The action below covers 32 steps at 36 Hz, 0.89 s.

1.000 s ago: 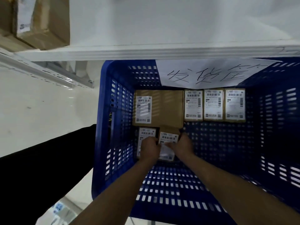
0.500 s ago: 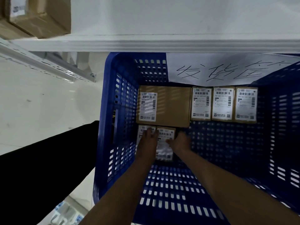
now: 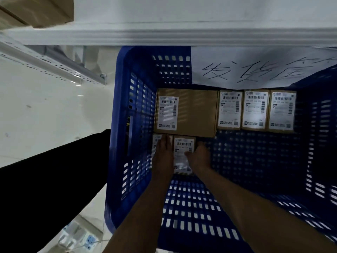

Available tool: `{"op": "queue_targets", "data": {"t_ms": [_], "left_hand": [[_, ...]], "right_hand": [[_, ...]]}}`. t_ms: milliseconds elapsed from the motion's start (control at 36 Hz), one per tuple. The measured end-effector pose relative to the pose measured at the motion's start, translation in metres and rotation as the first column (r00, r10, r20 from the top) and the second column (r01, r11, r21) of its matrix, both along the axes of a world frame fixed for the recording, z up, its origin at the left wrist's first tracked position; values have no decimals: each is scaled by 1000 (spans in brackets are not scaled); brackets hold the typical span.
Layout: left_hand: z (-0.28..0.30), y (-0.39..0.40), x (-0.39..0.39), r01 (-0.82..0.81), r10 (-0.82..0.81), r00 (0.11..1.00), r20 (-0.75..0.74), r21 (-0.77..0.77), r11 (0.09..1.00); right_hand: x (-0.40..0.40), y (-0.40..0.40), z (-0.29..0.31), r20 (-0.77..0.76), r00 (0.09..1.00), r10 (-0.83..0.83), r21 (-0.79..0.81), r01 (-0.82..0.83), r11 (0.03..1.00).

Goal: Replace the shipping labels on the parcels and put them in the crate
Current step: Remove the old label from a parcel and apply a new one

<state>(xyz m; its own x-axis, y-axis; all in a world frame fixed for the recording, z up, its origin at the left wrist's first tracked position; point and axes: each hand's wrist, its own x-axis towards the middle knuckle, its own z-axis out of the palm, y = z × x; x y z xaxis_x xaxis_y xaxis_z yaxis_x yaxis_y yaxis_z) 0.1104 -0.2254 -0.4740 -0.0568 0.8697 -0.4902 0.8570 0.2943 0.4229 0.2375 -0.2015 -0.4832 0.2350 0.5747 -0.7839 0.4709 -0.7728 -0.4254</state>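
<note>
Blue slatted crate (image 3: 135,110) floor; brown white-labelled parcel (image 3: 183,152) pinched by right hand (image 3: 199,157); left hand (image 3: 164,154) flat.

I note the crate (image 3: 135,114) is blue moulded plastic, slotted throughout, with a slight sheen on its walls. The parcels, such as the large box (image 3: 197,112), are matt brown cardboard; their labels (image 3: 167,113) are white printed paper, faintly glossy. A white paper sheet (image 3: 255,68) with handwritten ink hangs over the rim. I record the floor (image 3: 45,110) as smooth, glossy and pale.
</note>
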Motion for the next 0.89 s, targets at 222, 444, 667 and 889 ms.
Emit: {"op": "queue_targets", "data": {"t_ms": [222, 444, 667, 889], "left_hand": [[25, 19, 4, 81, -92, 990, -108, -100, 992], [95, 59, 13, 222, -228, 945, -233, -49, 974], [176, 77, 9, 239, -206, 921, -329, 62, 969], [253, 118, -26, 287, -166, 889, -428, 236, 928]], "right_hand": [[12, 19, 30, 132, 908, 397, 45, -406, 913], [36, 67, 109, 330, 677, 658, 125, -722, 681], [44, 98, 200, 481, 574, 663, 194, -807, 558], [24, 128, 277, 580, 536, 614, 316, -842, 437]]}}
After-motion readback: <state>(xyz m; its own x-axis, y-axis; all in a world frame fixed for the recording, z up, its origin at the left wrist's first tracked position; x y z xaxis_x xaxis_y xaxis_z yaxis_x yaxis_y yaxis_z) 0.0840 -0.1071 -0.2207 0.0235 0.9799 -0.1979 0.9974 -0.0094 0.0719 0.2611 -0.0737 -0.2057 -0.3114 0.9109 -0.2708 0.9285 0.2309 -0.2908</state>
